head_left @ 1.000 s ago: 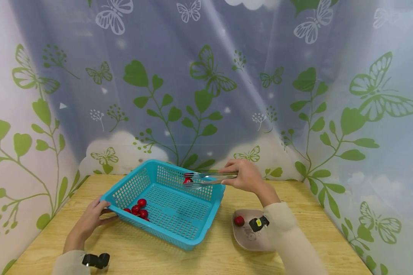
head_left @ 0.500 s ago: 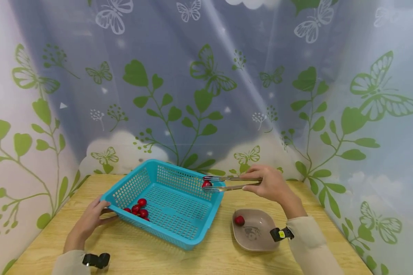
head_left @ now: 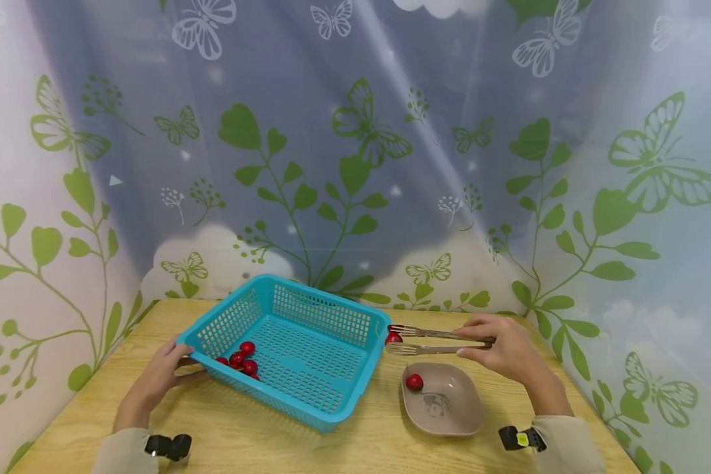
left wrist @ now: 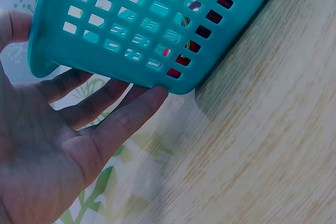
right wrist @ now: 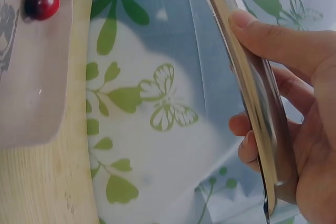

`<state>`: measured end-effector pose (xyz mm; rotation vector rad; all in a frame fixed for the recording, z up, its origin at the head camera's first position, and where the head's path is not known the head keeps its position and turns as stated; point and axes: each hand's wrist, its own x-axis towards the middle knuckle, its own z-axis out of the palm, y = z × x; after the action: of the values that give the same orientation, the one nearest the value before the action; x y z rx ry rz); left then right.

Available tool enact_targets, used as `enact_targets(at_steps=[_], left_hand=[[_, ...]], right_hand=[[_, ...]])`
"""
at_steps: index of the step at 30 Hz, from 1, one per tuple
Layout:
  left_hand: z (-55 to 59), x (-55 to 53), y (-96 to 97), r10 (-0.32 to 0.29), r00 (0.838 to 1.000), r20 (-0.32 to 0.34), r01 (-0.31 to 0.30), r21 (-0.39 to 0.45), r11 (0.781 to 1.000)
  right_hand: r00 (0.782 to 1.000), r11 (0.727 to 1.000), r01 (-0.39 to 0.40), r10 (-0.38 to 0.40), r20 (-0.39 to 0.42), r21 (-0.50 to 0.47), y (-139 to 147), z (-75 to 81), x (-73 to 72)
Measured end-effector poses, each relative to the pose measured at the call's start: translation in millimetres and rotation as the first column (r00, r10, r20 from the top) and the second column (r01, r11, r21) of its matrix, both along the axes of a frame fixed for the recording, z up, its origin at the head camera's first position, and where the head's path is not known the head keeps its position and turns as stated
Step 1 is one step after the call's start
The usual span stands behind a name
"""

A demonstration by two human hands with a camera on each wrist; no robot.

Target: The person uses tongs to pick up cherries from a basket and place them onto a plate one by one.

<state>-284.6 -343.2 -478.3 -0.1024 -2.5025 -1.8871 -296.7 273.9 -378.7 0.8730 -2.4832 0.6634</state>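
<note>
My right hand (head_left: 503,345) holds metal tongs (head_left: 435,351), thumb on one arm and fingers on the other. A red cherry (head_left: 394,338) sits between the fork-like tips, beside the right rim of a blue plastic basket (head_left: 358,388). The right wrist view shows the tongs (right wrist: 257,108) in the grip; their tips are outside it. My left hand (head_left: 154,375) holds the basket's left corner, thumb on the rim and fingers against the wall below. Several cherries (head_left: 249,367) lie in the basket's near left corner, some partly hidden by its wall.
Right of the basket, below the tongs, a shallow taupe bowl (head_left: 465,408) holds one cherry (head_left: 415,382) with a stem. Both containers stand on a wood-grain table (head_left: 213,434). A patterned curtain (head_left: 426,164) encloses the table's back and sides.
My right hand has carried the tongs and cherry rightward from over the basket, past its right rim and slightly lower. The left hand and basket stay in place.
</note>
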Motion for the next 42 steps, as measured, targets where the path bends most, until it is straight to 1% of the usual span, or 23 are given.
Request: enact_targets(at_steps=[5,9,16,22,26,28,30,37,42], left_hand=[[-0.5,1.5,0.0,-0.001,1.000,0.005,0.001,0.003,1.000],[-1.0,1.9,-0.3,-0.006,1.000,0.011,0.006,0.012,1.000],[0.3,1.5,0.6,-0.002,1.000,0.005,0.002,0.020,1.000],[-1.1,0.3,1.4,0.000,1.000,0.016,0.000,0.022,1.000],[-3.0,-1.1,2.2,0.005,1.000,0.024,-0.006,0.038,0.999],[-3.6,-1.1,2.1,0.009,1.000,0.023,-0.009,0.038,0.999],[-3.9,-0.4,1.8,0.010,1.000,0.025,-0.011,0.033,0.999],[-1.7,-0.9,1.8,0.010,1.000,0.019,-0.011,0.025,1.000],[1.3,-0.4,1.4,0.020,1.000,0.017,-0.020,-0.003,1.000]], right_hand=[[1.000,1.000,0.003,-0.003,-0.028,-0.006,15,-4.9,8.5],[1.000,1.000,0.020,-0.021,-0.021,-0.007,22,-6.2,14.8],[0.998,0.998,0.069,-0.069,-0.014,0.011,31,-8.2,15.3],[0.996,0.997,0.075,-0.075,0.045,0.015,42,-14.1,16.7],[0.990,0.996,0.088,-0.089,0.107,0.015,49,-18.8,15.8],[0.984,0.995,0.096,-0.097,0.146,0.014,51,-19.9,14.7],[0.981,0.995,0.098,-0.097,0.167,0.003,53,-21.7,13.4],[0.981,0.994,0.107,-0.107,0.163,0.006,60,-27.7,9.0],[0.968,0.993,0.118,-0.120,0.222,0.025,63,-30.0,7.4]])
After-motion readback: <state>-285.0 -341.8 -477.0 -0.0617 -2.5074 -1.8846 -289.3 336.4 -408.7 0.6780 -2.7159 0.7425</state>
